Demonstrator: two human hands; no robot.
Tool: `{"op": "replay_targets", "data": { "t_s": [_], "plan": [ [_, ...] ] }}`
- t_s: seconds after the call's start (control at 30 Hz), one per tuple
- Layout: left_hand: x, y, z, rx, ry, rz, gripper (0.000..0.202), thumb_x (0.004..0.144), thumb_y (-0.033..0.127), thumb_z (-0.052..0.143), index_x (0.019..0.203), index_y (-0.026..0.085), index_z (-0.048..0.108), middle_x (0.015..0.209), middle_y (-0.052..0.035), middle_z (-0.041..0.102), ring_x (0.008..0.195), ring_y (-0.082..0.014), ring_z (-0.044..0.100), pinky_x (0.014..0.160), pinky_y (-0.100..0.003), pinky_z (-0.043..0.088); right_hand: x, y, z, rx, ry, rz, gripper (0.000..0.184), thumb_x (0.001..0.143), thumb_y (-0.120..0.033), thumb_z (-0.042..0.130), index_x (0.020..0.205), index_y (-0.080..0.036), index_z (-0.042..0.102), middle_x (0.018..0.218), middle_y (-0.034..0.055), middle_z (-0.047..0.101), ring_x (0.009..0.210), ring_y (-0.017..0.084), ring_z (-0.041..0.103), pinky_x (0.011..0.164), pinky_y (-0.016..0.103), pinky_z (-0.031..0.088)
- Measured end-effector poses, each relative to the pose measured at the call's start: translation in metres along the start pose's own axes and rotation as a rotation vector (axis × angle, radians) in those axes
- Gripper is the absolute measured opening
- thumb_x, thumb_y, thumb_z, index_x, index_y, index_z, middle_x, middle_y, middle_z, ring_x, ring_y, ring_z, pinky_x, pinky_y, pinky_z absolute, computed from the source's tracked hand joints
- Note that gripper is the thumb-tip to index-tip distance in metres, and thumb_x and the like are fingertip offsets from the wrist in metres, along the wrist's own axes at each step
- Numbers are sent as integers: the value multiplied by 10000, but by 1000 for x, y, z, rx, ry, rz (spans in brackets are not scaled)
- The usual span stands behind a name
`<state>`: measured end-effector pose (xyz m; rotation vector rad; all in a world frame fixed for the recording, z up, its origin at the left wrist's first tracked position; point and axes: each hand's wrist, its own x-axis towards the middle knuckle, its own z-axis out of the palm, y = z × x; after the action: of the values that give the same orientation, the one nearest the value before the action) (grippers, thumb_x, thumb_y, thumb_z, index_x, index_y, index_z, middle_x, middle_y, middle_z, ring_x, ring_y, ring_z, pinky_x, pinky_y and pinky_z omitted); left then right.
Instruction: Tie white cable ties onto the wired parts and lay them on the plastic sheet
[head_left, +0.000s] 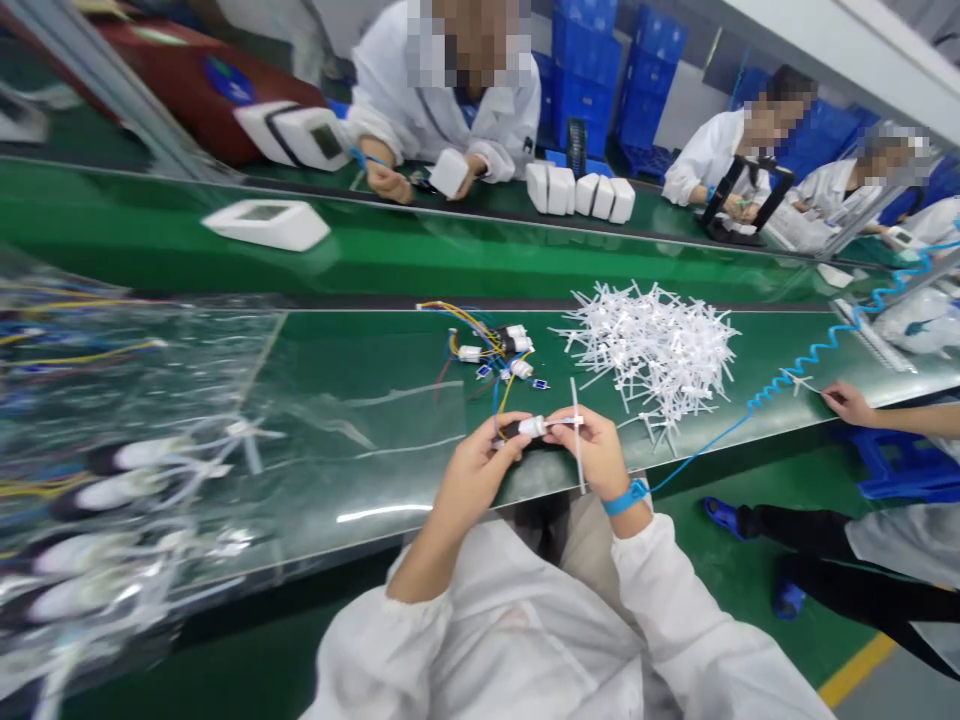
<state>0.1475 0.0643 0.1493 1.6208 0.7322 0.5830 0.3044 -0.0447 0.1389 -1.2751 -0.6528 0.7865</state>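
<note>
Just above the bench's front edge, my left hand [486, 462] is closed on a small black-and-white motor-like part [531, 427], with yellow and blue wires trailing from it. The fingers of my right hand [596, 452] pinch a white cross-shaped tubing piece [576, 420] at the part's right end. Whether the two are joined is hidden by the fingertips. Behind my hands lies a bunch of similar wired parts [514, 345] with small blue-ended connectors. A heap of white tubing pieces [656, 345] lies to the right. A blue wrist strap [626, 497] circles my right wrist.
Clear plastic sheeting [225, 400] with several wired parts covers the left of the green bench [352, 360]. A coiled blue cord [817, 350] runs right. A co-worker's hand [851, 404] rests near it. Across a green conveyor strip, people handle white devices [559, 190].
</note>
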Motion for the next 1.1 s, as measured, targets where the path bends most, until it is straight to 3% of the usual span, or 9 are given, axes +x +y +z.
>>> {"op": "replay_targets", "data": {
  "t_s": [0.3, 0.67, 1.1],
  "plan": [
    [-2, -6, 2, -57, 1, 61, 329, 930, 407, 753, 1181, 195, 771, 1186, -84, 821, 1096, -261, 741, 1029, -379, 565, -1, 1, -9, -132, -34, -66, 230, 901, -447, 875, 978, -233, 841, 1004, 60, 817, 935, 246, 756, 934, 382, 608],
    [-3, -14, 6, -194, 13, 71, 377, 861, 397, 853, 1162, 196, 749, 1192, -98, 804, 1139, -267, 740, 1045, -383, 575, -2, 4, -11, -163, -71, -182, 126, 952, -387, 808, 973, -264, 827, 1054, 78, 808, 1038, 288, 744, 1001, 446, 588],
    [-5, -9, -1, -60, 38, -19, 340, 900, 415, 798, 1162, 202, 836, 1137, -76, 840, 990, -246, 752, 929, -349, 597, -4, 0, -10, -226, -74, -201, 92, 948, -358, 823, 953, -275, 862, 1027, 86, 812, 992, 282, 749, 937, 439, 604]
  ]
}}
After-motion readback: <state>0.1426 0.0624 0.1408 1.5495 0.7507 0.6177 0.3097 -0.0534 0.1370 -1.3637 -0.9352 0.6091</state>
